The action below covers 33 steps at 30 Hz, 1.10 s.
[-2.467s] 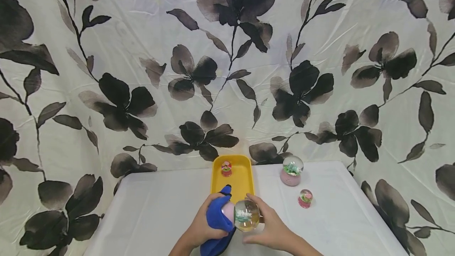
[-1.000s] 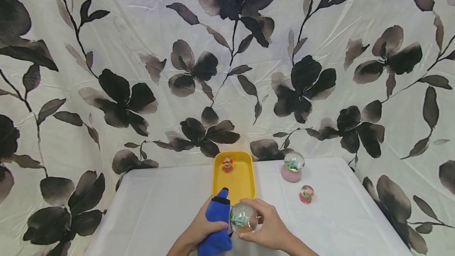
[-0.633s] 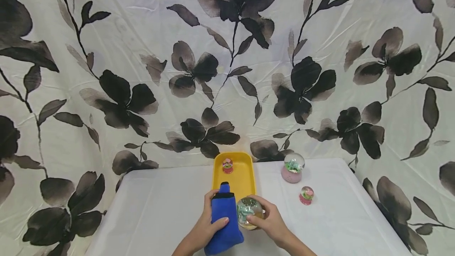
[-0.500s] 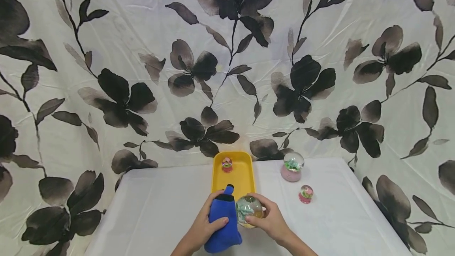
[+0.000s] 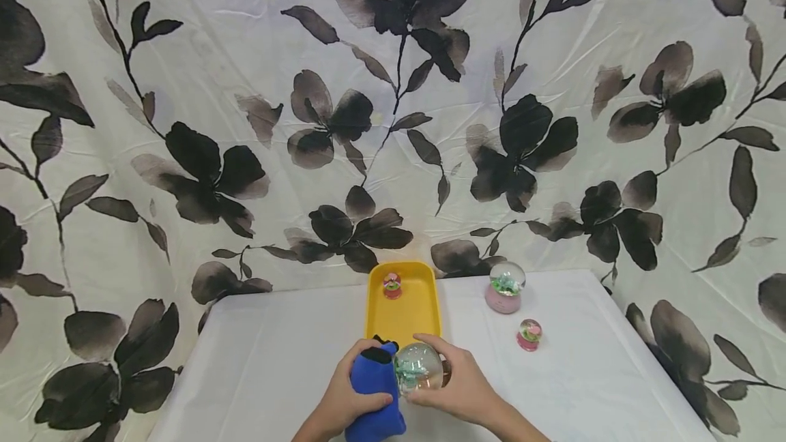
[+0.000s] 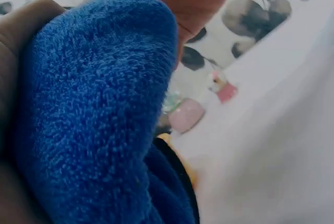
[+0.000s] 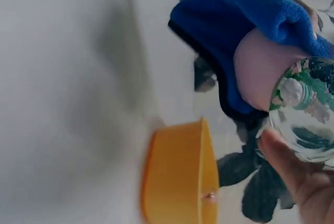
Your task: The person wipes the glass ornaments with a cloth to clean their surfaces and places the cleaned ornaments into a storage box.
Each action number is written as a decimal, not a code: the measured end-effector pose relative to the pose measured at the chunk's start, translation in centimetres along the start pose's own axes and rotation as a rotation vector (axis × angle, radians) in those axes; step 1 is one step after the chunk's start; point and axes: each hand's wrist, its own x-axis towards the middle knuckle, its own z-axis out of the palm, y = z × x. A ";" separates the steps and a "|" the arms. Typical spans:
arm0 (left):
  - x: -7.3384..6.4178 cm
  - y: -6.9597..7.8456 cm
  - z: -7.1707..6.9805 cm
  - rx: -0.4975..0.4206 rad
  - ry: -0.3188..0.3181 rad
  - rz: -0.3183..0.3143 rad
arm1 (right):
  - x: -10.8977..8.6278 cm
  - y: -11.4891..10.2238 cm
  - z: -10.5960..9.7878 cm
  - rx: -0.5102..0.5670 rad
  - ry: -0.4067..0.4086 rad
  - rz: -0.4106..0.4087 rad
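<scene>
My left hand grips a blue fleecy cloth with a dark edge. The cloth wraps round the pink base of a snow globe, which lies sideways above the table's front. Around the glass dome curl the fingers and thumb of my right hand; green and white figures show inside the dome. In the head view the cloth hides the base, while the right wrist view shows part of it bare. The left wrist view is mostly filled by cloth.
Just beyond the hands stands a yellow tray holding a small red-based snow globe. To the right are a large pink-based snow globe and another small one. A floral sheet hangs behind the white table.
Half a second ago the cloth stood taller beside the globe; now it is bunched and lower. The globe has turned in my right hand and shifted slightly left. Things on the table stay put.
</scene>
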 end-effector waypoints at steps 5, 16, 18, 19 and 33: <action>0.1 0.6 -0.5 -0.044 -0.020 0.002 | 0.4 0.6 -0.4 -0.216 -0.042 -0.332; 0.2 0.6 0.1 0.142 -0.023 -0.013 | 1.2 1.5 -0.5 0.167 0.044 0.071; 0.1 0.2 -0.1 0.139 -0.019 -0.007 | 1.2 1.2 -0.6 0.170 0.009 0.155; 0.0 0.0 -0.2 0.124 -0.018 -0.001 | 1.1 1.0 -0.6 0.133 -0.023 0.153; 0.6 -0.4 -0.1 0.172 0.014 0.042 | 0.4 1.9 -0.8 0.186 0.072 0.035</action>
